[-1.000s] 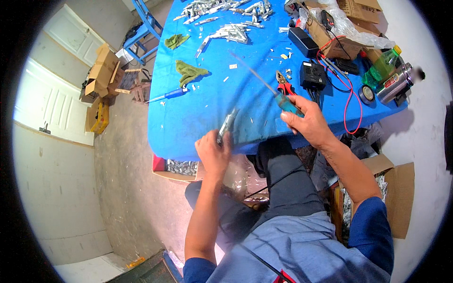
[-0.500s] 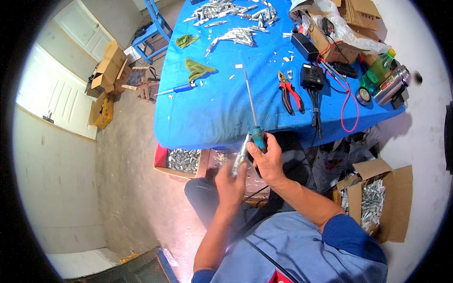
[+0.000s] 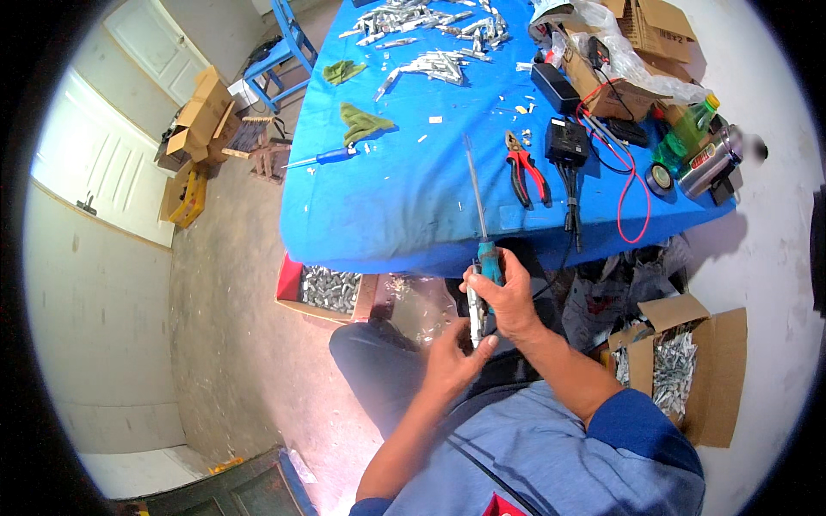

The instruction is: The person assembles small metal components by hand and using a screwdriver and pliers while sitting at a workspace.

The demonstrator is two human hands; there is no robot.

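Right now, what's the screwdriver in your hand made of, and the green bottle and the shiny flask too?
Screwdriver: the shaft looks like metal, thin, straight and grey; the teal handle is probably plastic, judging by its solid colour.
Green bottle: likely glossy plastic, see-through with bright highlights, though glass is possible.
Flask: seems like polished metal, perhaps steel, with silvery, mirror-like streaks.

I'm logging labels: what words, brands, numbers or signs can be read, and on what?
I copy no wording out; the markings stand here.
Cardboard carton, upper right: dark print, small and slanted.
Steel thermos: red label, lettering too small to read.
Dark plastic bag: red marking, too blurred to read.
Screwdriver in the right hand: no readable text.
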